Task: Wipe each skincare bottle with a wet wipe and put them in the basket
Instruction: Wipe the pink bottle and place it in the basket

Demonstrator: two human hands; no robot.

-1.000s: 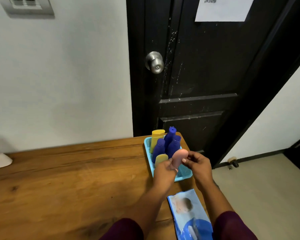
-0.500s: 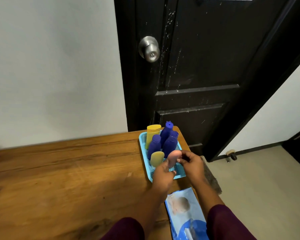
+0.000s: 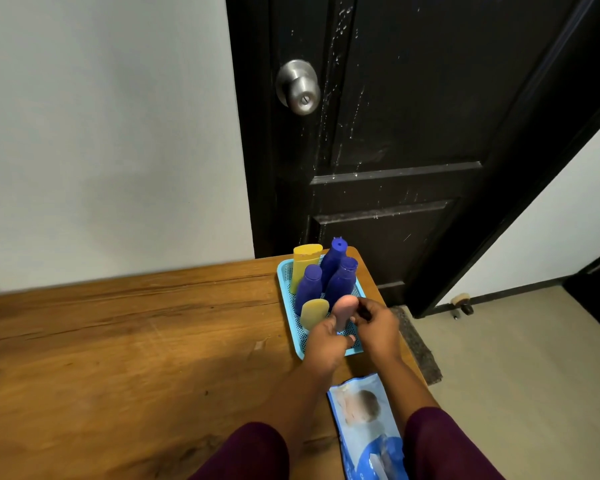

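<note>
The left hand is gripping the rounded pale-pink plastic bottle low on its body, holding it upright over the near end of the light-blue mesh plastic basket. The right hand is curling beside the bottle's top; whether it is pinching anything is unclear. Beyond the grip, dark-blue bottles are standing packed. Placing seems underway: next, lowering gently into the free gap, then releasing.

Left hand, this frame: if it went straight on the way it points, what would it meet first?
Probably the nearest blue bottle standing in the basket. The left hand grips the pink bottle and points up and right toward it. Depth is unclear, so it might pass beside it.
</note>
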